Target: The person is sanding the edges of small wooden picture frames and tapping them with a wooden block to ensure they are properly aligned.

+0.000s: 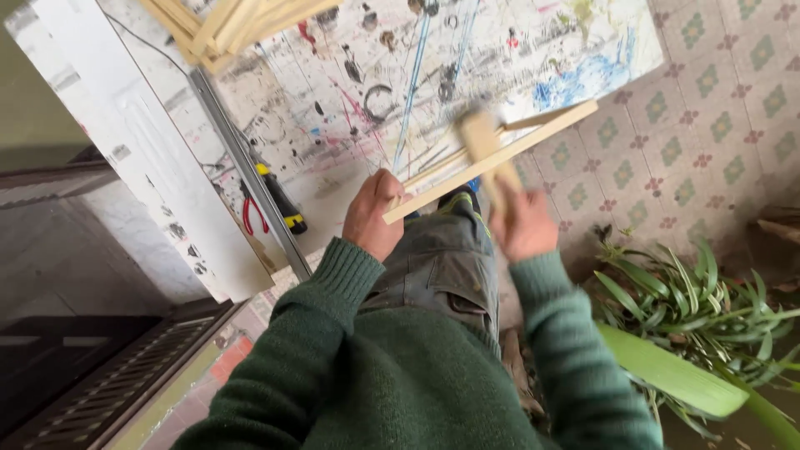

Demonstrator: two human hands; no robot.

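My left hand (372, 215) grips the near end of a long pale wooden strip (492, 160), part of a thin frame that reaches up and to the right over a paint-splattered white table (333, 92). My right hand (523, 225) is blurred and holds a small wooden block or mallet (483, 142) against the strip. Both arms wear dark green knitted sleeves. Grey trousers show between the hands.
A stack of wooden strips (225, 25) lies at the table's far edge. Red-handled pliers (252, 215) and a yellow-and-black tool (282, 200) sit near the table's metal rim. Green plants (700, 325) stand on the right, on a patterned tile floor (717, 108).
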